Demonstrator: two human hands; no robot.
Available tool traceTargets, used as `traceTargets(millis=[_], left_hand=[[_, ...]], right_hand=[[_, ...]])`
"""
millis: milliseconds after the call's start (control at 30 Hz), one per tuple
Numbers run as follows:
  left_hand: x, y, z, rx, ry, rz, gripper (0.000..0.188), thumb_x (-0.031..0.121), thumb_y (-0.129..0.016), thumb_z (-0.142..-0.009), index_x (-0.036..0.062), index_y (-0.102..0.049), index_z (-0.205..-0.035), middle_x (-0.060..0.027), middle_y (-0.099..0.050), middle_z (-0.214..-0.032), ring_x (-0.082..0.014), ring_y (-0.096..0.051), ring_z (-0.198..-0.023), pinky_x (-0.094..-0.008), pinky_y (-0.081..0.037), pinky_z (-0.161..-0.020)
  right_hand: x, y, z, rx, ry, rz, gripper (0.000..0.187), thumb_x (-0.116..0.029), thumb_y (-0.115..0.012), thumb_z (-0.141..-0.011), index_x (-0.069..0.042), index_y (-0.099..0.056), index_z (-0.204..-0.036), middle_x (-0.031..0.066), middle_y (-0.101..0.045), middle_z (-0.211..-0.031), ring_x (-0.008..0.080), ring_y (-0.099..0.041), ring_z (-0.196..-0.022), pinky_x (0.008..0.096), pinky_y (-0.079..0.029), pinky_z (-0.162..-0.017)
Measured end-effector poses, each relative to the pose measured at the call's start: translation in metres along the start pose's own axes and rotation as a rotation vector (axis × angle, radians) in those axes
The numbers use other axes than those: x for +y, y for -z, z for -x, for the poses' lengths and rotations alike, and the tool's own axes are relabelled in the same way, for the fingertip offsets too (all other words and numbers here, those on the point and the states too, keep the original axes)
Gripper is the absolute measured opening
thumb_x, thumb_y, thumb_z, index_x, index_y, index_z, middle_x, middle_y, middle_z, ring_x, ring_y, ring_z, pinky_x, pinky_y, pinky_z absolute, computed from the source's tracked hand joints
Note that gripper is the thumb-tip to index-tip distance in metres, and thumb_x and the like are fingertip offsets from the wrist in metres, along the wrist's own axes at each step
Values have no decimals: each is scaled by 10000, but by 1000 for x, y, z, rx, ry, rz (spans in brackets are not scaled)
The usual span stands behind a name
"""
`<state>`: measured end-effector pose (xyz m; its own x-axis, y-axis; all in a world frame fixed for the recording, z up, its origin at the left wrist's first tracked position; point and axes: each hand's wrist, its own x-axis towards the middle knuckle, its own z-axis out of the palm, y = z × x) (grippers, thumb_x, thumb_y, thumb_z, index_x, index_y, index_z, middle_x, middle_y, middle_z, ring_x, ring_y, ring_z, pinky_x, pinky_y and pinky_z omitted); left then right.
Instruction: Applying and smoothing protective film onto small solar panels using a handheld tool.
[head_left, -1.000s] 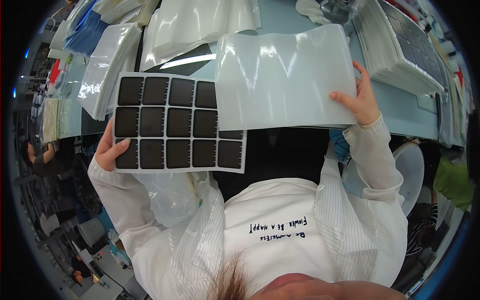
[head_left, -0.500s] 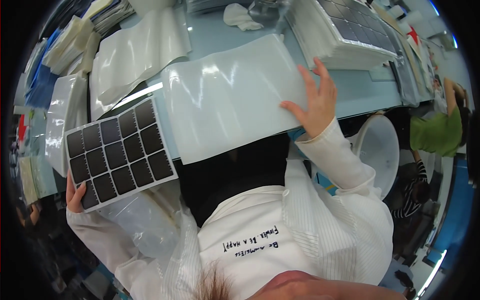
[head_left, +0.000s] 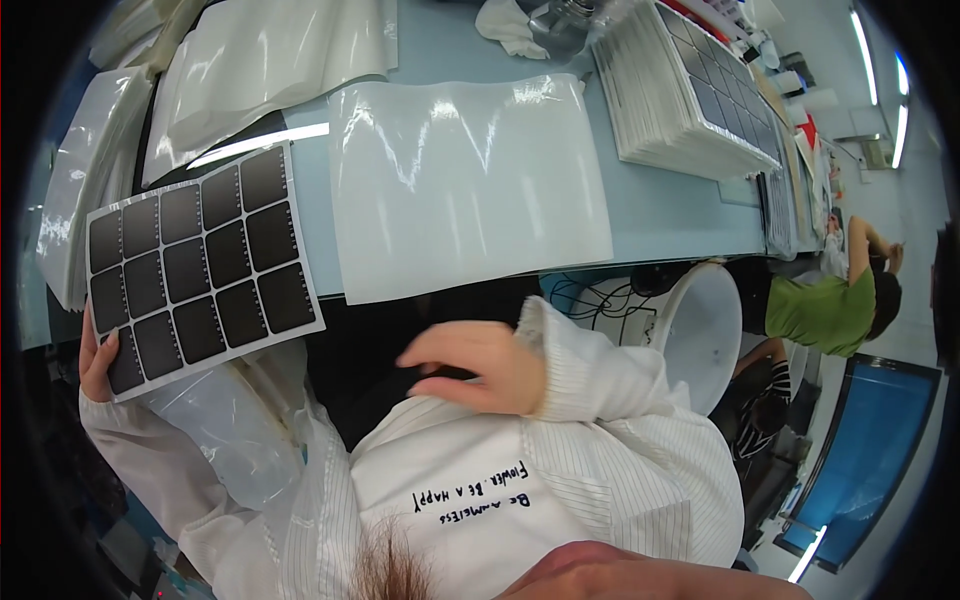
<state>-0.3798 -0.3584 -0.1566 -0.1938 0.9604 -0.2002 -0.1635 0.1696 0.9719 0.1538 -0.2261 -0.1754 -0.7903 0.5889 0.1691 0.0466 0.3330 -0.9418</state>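
Note:
My left hand grips the lower left corner of a sheet of dark rectangular stickers, thumb on top, its other fingers mostly hidden underneath. The sheet is tilted, with rows of black pieces on a white backing. In front of my body my right hand hovers over my lap, pointing left, with thumb and fingers apart and nothing in it. Beyond it a glossy translucent film sheet lies wavy on the table, its near edge reaching the table edge.
At the far right stands a thick stack of sticker sheets. More glossy film and a plastic-covered pile lie to the left. Below the table are cables and a white bucket. A person in green is at right.
My right hand has let go of the film's right side and come back toward my body. The film now lies untouched. My left hand still holds the sticker sheet.

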Motion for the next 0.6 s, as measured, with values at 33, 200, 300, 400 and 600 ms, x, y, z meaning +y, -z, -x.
traceTargets(millis=[33,200,300,400,600], left_hand=[[-2,0,1,6,-8,6,729,45,-537,-900,9,-169,-1528,-165,-405,-1467,-242,-452,-1315,-346,-337,-1104],[-7,5,6,-12,49,-39,742,50,-533,-889,-2,-158,-1527,-172,-384,-1484,-258,-433,-1335,-352,-319,-1120],[-3,0,14,-5,67,-46,746,56,-536,-888,-4,-156,-1527,-170,-381,-1487,-256,-428,-1339,-354,-313,-1121],[5,-20,16,14,57,-59,740,68,-543,-888,-7,-171,-1523,-161,-401,-1473,-244,-443,-1322,-351,-319,-1113],[11,-27,17,36,45,-74,729,73,-554,-896,11,-190,-1525,-149,-386,-1491,-248,-414,-1346,-367,-284,-1129]], right_hand=[[11,-15,-8,-160,-168,-127,406,-237,-747,-839,20,-616,-1125,152,-642,-990,219,-649,-764,298,-541,-679],[54,-77,-57,-296,-532,-772,457,-255,-669,-926,-32,-509,-1291,96,-621,-1158,121,-622,-933,254,-519,-774],[45,-81,-75,-267,-565,-934,353,-281,-604,-967,-37,-549,-1216,73,-636,-1115,121,-638,-890,251,-521,-714],[37,-83,-88,-212,-575,-998,293,-292,-547,-998,-37,-583,-1138,51,-657,-1024,122,-653,-798,248,-517,-641],[30,-88,-89,-125,-483,-908,255,-246,-510,-1015,-3,-582,-1043,40,-662,-917,103,-640,-696,239,-499,-576]])
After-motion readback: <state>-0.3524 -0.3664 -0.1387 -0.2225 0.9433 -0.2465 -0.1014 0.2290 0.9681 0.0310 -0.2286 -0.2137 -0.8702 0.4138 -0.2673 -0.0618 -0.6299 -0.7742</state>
